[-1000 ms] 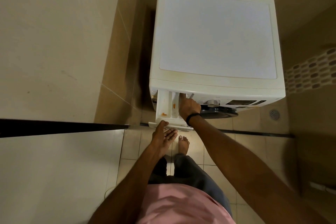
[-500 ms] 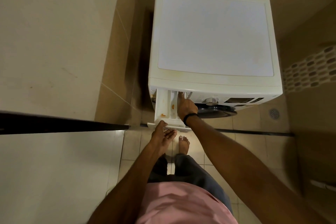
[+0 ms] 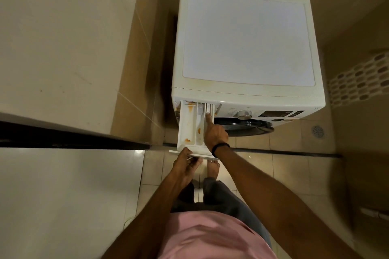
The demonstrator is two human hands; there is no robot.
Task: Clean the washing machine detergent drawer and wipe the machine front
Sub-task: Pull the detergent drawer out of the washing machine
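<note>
Entry, head view, as I read it from my station.

1. Washing machine [image 3: 248, 48]: white, front-loading, seen from above, standing in a tiled corner. I note yellowish marks along the near edge of its top.
2. Detergent drawer [image 3: 188, 126]: at the upper left of the machine front, pulled far out towards me, with its rear end inside the slot. It is white and divided lengthwise into compartments. I count orange residue [image 3: 187, 139] at the near end of the left compartment, more at its far end, and a streak in the middle one.
3. Left hand [image 3: 185, 164]: grips the drawer's front panel [image 3: 205, 156], thumb on top and fingers curled underneath.
4. Right hand [image 3: 214, 134]: over the drawer's right side. The forefinger is straight, its tip touching a white part at the back of the right compartment. The other fingers are folded and hold nothing. A black wristband [image 3: 220, 148] sits on this wrist.
5. Control panel: a silver dial [image 3: 244, 114] with a dark display [image 3: 275, 113] to its right. I cannot read the display.
6. Door [image 3: 246, 129]: dark and round, below the dial.
7. Floor [image 3: 263, 168]: beige tiles, a round drain [image 3: 317, 131] to the right of the machine, and one bare foot [image 3: 213, 169] below the drawer.
8. Person: pink shirt [image 3: 210, 235] and dark trousers [image 3: 219, 193].
</note>
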